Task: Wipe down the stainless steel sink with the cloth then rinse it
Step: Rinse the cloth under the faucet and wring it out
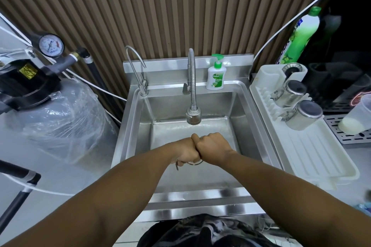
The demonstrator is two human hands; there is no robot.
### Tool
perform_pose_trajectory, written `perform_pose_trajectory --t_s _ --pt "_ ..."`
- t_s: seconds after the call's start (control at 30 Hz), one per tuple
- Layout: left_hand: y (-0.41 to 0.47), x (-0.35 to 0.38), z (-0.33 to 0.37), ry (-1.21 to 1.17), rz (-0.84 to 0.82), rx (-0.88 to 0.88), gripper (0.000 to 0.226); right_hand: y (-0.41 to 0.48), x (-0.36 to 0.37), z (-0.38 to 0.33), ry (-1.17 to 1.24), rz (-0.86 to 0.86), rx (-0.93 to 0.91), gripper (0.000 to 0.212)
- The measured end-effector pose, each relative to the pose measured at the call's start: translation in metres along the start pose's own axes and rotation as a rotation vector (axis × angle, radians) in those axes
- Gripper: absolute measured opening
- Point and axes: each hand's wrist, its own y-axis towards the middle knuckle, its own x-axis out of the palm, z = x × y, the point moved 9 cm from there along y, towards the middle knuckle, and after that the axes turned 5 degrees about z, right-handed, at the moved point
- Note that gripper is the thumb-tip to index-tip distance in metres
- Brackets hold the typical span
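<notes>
Both fists clenched together low in the stainless steel sink (pixel 144 118), left hand (pixel 185 152) touching right hand (pixel 212 146). Probably the cloth (pixel 177 165) balled underneath, mostly hidden. Bare basin all around them, flexible faucet (pixel 193 114) just beyond.

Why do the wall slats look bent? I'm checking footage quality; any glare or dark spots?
Head view: wide-angle distortion fans the wall slats and bows the edges; glare streaks the sink front rim; the upper-right corner is nearly black; both clenched hands, left hand and right hand, look sharp.
</notes>
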Motion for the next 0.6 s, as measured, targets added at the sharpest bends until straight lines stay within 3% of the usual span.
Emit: perform_pose_trajectory --t_s 0.13,0.3,0.4,0.5,0.6 --pt "0.0 -0.011 0.004 0.338 0.145 0.146 0.006 -0.004 0.014 0.001 0.421 -0.378 0.209 0.043" --pt "-0.023 -0.02 0.018 0.708 0.399 0.356 0.026 -0.035 0.027 0.001 1.408 -0.793 0.529 0.065" --pt "-0.035 -0.016 0.033 0.801 0.535 0.503 0.024 -0.06 0.037 0.008 1.677 -0.961 0.702 0.095" --pt "-0.045 -0.011 0.05 0.813 0.568 0.62 0.023 -0.079 0.047 -0.018 1.856 -1.205 0.668 0.115" --pt "-0.047 -0.004 0.054 0.909 0.555 0.698 0.017 -0.077 0.036 -0.044 2.002 -1.27 0.485 0.088"
